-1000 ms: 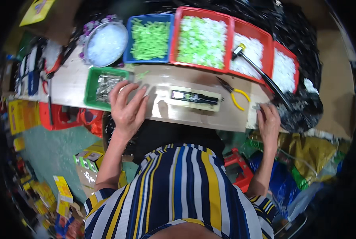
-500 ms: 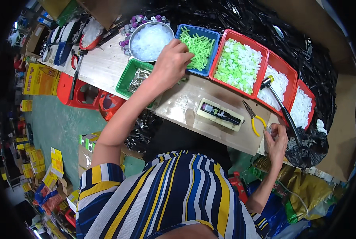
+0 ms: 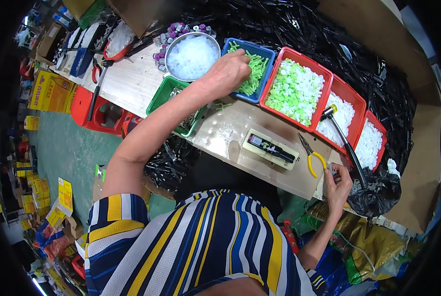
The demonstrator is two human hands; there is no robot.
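Observation:
My left hand [image 3: 229, 74] reaches over the blue bin [image 3: 250, 97] of short green plastic pieces [image 3: 258, 69]. Its fingers are curled down at the pieces; the fingertips are hidden. At the bench's right edge, my right hand [image 3: 338, 187] is closed in a pinch around a small greyish thing [image 3: 334, 171], too small to name. Between the hands, a cream holder [image 3: 251, 146] cradles a long black assembly [image 3: 274, 150] with a purple and clear end. Yellow-handled pliers [image 3: 315, 164] lie just left of my right hand.
Red bins hold green and white pieces [image 3: 297, 91] and white pieces [image 3: 341, 111]. A hammer [image 3: 347, 143] leans across them above a black plastic bag [image 3: 373, 197]. Near my left forearm stand a green bin [image 3: 154, 101] of metal parts and a round bowl [image 3: 193, 55]. Black strips pile up behind.
My left hand has moved right, farther over the blue bin, with its fingers now among the green pieces. My right hand stays at the bench edge. The whole view has shifted slightly.

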